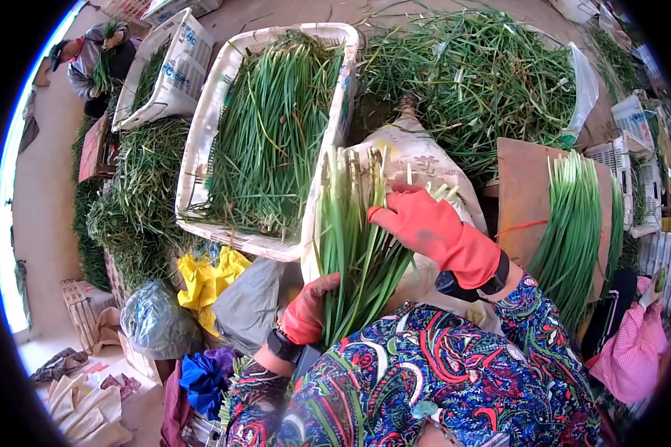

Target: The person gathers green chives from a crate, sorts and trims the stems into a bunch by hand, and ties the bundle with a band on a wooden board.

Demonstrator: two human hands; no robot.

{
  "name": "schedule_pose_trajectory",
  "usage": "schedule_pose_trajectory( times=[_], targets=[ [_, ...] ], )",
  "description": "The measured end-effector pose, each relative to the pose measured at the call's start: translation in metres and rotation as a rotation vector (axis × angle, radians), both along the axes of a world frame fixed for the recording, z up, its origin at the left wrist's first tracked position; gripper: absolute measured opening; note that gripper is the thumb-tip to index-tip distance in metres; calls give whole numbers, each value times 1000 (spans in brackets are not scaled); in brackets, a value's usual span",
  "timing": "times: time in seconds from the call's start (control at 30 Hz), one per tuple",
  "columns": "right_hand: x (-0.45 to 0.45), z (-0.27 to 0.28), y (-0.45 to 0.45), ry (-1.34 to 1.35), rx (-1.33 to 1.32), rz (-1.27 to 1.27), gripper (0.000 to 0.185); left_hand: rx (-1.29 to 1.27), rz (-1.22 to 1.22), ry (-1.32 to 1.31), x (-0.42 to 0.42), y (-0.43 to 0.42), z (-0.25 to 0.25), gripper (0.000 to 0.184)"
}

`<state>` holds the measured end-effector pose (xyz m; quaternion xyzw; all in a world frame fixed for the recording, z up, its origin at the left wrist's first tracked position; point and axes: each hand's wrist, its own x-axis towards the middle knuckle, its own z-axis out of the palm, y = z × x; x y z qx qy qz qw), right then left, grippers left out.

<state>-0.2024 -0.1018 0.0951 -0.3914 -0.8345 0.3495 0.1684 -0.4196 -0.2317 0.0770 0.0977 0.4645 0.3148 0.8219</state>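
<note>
A loose bunch of green leafy stalks with pale ends pointing away lies over a whitish patterned cloth. My left hand, in a red rubber glove, is wrapped round the lower left side of the bunch. At the upper right of the bunch, my right hand, also in a red glove, has its fingers bent in at the stalks near the pale ends. Beyond my hands, a white plastic crate holds many more green stalks.
Right of my right hand, a neat bundle lies on a brown board. Loose greens are heaped behind. A yellow bag and grey sheet are at left. A person works at upper left; a pink sleeve shows at right.
</note>
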Motion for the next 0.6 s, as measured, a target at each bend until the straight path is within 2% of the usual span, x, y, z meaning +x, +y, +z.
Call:
schedule_pose_trajectory(
  times=[0.03, 0.1, 0.17, 0.27, 0.3, 0.4, 0.43, 0.47, 0.53, 0.6],
  targets=[
    [0, 6, 1, -63, -261, -118, 40, -77, 63, -64, 3, -1, -1, 30],
    [6, 20, 4, -106, -328, -84, 46, -132, 140, -231, 10, 6, 13, 34],
    [13, 14, 6, -44, -380, -39, 51, -133, 152, -203, 11, 5, 14, 36],
    [18, 5, 9, 81, -433, 35, 47, -185, 133, -161, 6, 2, 9, 41],
    [16, 13, 14, 31, -617, 33, 41, -209, 120, -148, 5, 2, 8, 43],
    [15, 0, 16, 204, -225, 178, 36, -114, 54, -169, 13, 4, 17, 52],
    [17, 0, 18, 205, -152, 191, 32, 31, 23, -140, 19, 5, 20, 59],
    [19, 9, 21, 208, -80, 203, 28, 129, -105, 8, 17, 7, 15, 58],
    [22, 8, 29, 104, 132, 264, 20, 207, -194, 154, 24, 11, 14, 58],
    [25, -1, 40, -114, 411, 356, 17, 132, -135, 92, 26, 14, 21, 54]
  ],
)
